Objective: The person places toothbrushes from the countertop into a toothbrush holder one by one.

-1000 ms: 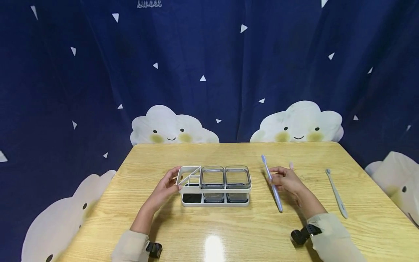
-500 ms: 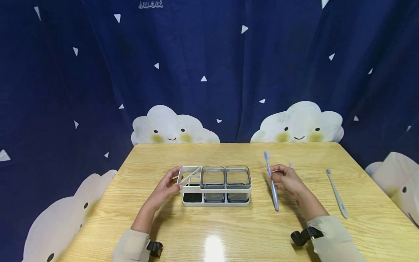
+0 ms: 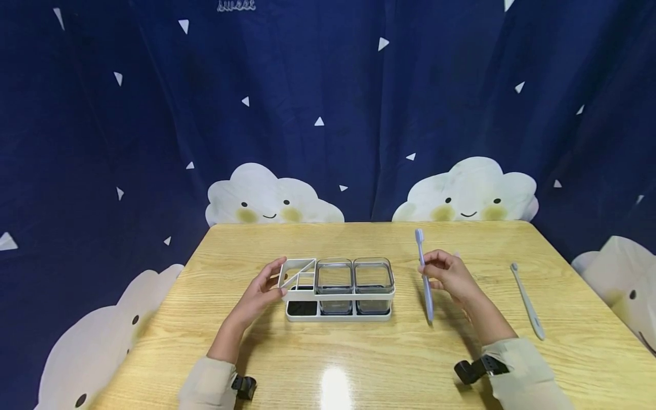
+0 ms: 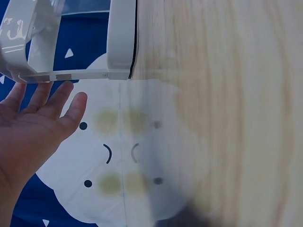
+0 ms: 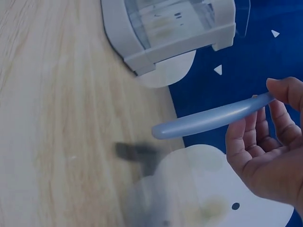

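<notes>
On the table stands a white toothbrush holder (image 3: 340, 297) with a divided section at its left end and two clear square cups (image 3: 373, 308) in it. My left hand (image 3: 254, 297) holds that left end, thumb at the front corner and fingers at the back. In the left wrist view its fingers (image 4: 59, 98) reach the holder's edge. To the right of the holder, my right hand (image 3: 452, 278) pinches a blue toothbrush (image 3: 427, 299) between thumb and fingers. The brush stands steeply, bristle head up. In the right wrist view its rounded handle end (image 5: 189, 125) points away from the palm.
A grey toothbrush (image 3: 527, 302) lies farther right on the wooden table (image 3: 287, 364). The tip of a pink thing (image 3: 456, 254) shows just behind my right hand. A dark blue curtain (image 3: 287, 85) with clouds hangs behind the table.
My right hand has tilted the blue toothbrush more upright and raised it slightly; its lower end has swung left. My left hand stays at the holder.
</notes>
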Demonstrator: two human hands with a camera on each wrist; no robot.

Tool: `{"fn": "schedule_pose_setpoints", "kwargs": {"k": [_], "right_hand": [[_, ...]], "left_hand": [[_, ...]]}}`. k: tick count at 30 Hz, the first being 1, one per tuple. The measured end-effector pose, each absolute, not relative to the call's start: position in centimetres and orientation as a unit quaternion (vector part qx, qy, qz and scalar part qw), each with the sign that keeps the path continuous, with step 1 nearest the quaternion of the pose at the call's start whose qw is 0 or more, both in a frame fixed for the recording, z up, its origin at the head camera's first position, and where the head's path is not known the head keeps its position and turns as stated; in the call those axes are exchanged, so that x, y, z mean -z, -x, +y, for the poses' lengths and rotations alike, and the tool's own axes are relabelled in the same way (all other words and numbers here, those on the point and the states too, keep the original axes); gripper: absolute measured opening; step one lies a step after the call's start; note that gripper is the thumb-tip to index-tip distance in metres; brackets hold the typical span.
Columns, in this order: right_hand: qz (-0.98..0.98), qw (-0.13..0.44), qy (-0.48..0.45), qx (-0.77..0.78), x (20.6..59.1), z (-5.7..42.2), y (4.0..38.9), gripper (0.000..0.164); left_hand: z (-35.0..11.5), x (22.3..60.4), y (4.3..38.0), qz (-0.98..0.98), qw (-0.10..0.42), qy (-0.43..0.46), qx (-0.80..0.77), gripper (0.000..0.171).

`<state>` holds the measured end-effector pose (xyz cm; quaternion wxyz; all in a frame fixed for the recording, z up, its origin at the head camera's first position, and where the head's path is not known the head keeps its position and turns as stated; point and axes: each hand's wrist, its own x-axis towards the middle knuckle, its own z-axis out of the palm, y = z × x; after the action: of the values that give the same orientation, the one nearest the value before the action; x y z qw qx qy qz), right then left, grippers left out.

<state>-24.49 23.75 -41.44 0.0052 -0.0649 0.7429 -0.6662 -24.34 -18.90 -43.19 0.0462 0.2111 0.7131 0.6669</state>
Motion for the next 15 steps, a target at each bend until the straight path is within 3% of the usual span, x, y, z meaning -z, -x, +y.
{"fn": "schedule_pose_setpoints", "kwargs": {"k": [8,15], "right_hand": [[0.724,-0.007,0.082,0.685,40.5,23.4,24.1,0.013],[0.721,-0.024,0.097,0.686,39.5,22.9,23.9,0.017]], "left_hand": [[-19.0,43.1,24.4,0.712,0.047,-0.211,-0.668,0.067],[-19.1,43.1,24.4,0.711,0.056,-0.216,-0.666,0.067]]}}
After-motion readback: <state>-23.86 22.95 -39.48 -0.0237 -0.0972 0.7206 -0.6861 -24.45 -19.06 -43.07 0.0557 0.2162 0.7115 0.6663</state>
